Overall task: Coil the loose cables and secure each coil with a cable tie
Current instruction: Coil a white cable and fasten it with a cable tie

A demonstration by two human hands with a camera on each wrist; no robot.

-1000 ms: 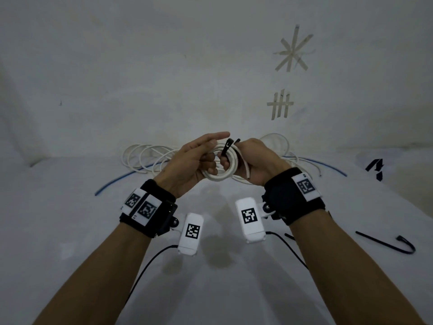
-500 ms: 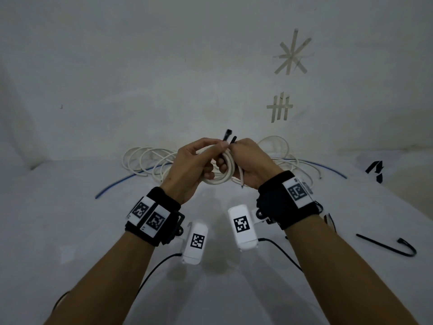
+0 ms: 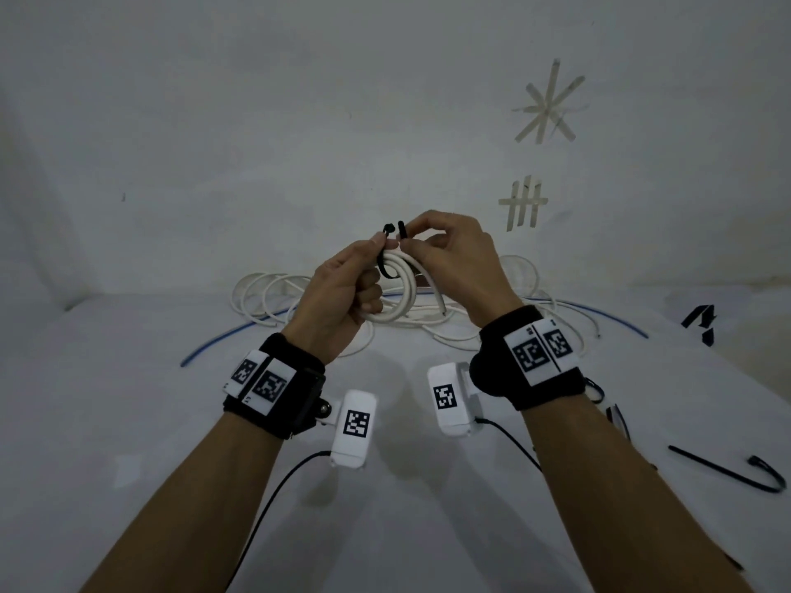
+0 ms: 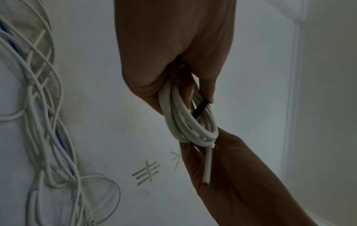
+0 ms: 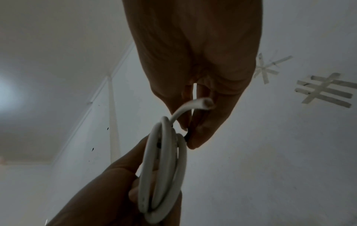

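Note:
A small coil of white cable (image 3: 402, 293) (image 4: 188, 123) (image 5: 164, 165) is held up above the table between both hands. My left hand (image 3: 346, 288) grips the coil's left side, and its thumb and forefinger pinch the head end of a black cable tie (image 3: 387, 250) (image 4: 200, 109) looped round the coil. My right hand (image 3: 445, 258) pinches the tie's other end at the top. A cut cable end (image 5: 204, 103) sticks out toward the right wrist.
Loose white cables (image 3: 274, 293) (image 4: 38, 107) and a blue cable (image 3: 231, 338) lie heaped on the white table by the wall. Spare black cable ties (image 3: 727, 472) lie at the right, more black ties (image 3: 700, 321) farther back. Tape marks (image 3: 548, 104) are on the wall.
Both hands have lifted the coil higher and away from the table. The tie's two ends now stand up side by side between the fingertips, and the right hand has moved from the coil to the tie.

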